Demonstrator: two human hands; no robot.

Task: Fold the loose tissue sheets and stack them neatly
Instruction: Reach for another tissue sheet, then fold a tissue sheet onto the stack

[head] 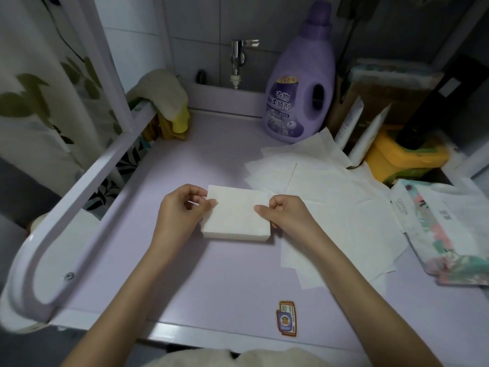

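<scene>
We had a lilac top [185,274] under our grip. Loose sheets [344,207] lay spread just right of it, and a purple bottle [296,102] stood beyond. The folded stack [235,218] sat between our hands: the left hand [180,210] pinched its far left corner, the right hand [285,213] its right edge. A sticker [287,317] lay nearer us.

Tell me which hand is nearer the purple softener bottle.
Right. The right hand pinches the right edge of the folded stack, below the purple bottle; the left hand pinches its left edge, farther off to the bottle's lower left.
</scene>
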